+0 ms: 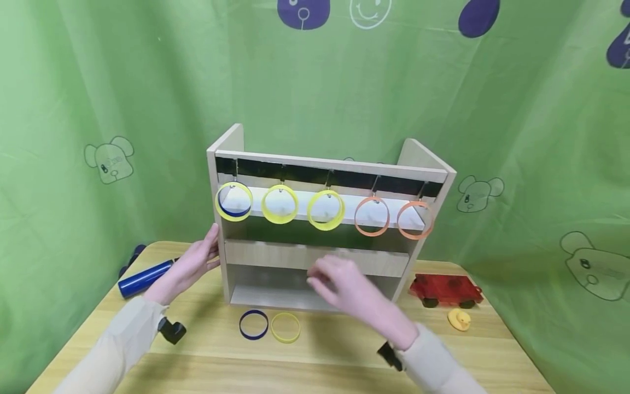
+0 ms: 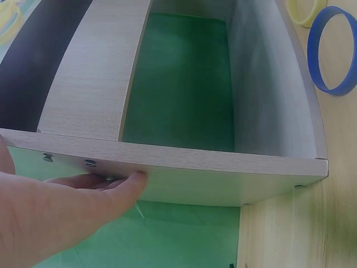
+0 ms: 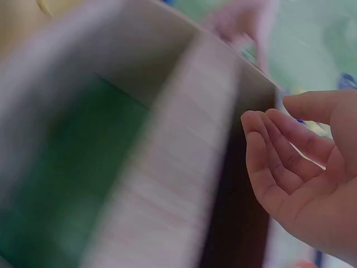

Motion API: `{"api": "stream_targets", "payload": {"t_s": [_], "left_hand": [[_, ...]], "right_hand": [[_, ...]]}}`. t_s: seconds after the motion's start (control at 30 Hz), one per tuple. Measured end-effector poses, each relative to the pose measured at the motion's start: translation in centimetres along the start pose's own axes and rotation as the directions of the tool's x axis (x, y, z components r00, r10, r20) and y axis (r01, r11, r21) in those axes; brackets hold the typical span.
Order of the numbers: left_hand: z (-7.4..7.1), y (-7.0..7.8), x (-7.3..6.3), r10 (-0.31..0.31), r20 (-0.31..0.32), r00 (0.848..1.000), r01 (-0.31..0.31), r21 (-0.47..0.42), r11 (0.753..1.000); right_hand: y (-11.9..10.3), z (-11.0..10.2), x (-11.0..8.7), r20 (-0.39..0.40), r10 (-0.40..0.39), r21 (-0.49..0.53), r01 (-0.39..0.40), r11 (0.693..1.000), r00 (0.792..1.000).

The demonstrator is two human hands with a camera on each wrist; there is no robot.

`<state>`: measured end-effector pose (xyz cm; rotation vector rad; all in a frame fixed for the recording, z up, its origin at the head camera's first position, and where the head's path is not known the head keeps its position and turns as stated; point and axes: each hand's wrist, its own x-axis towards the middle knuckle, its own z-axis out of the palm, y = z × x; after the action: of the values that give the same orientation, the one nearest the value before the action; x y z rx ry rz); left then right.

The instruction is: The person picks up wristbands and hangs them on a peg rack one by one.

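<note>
A pale wooden rack [image 1: 315, 256] stands on the table with wristbands hanging from hooks along its black strip [image 1: 305, 173]. My left hand [image 1: 194, 260] rests against the rack's left side panel; in the left wrist view its thumb and fingers [image 2: 125, 192] lie on the panel's outer face. In front of the middle board, my right hand [image 1: 339, 279] hovers with loosely bent fingers and nothing in it. Yellow wristbands [image 1: 279, 222] hang left and centre, with a blue one [image 1: 233, 214] inside the leftmost. Two orange wristbands [image 1: 372, 234] hang on the right.
A blue wristband [image 1: 253, 337] and a yellow wristband [image 1: 285, 341] lie before the rack. Left of it is a blue cylinder [image 1: 145, 278]. On the right are a red toy cart [image 1: 445, 289] and a yellow rubber duck [image 1: 459, 319]. A green curtain [image 1: 315, 82] hangs behind.
</note>
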<state>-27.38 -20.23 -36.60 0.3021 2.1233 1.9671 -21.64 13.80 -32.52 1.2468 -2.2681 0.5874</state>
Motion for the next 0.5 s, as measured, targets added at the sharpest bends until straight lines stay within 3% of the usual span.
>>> {"api": "stream_targets", "payload": {"t_s": [0.27,0.5], "left_hand": [[0.0,-0.2,0.0,-0.008,-0.009,1.0,0.008,0.009,1.0],[0.0,0.1,0.0,-0.009,0.0,1.0,0.009,0.0,1.0]], "right_hand": [[1.7,8.8,-3.8,0.176,0.151,0.084,-0.167,0.982,0.973],[3.4,12.1,-5.3,0.32,0.292,0.067,-0.329,0.942,0.901]]}}
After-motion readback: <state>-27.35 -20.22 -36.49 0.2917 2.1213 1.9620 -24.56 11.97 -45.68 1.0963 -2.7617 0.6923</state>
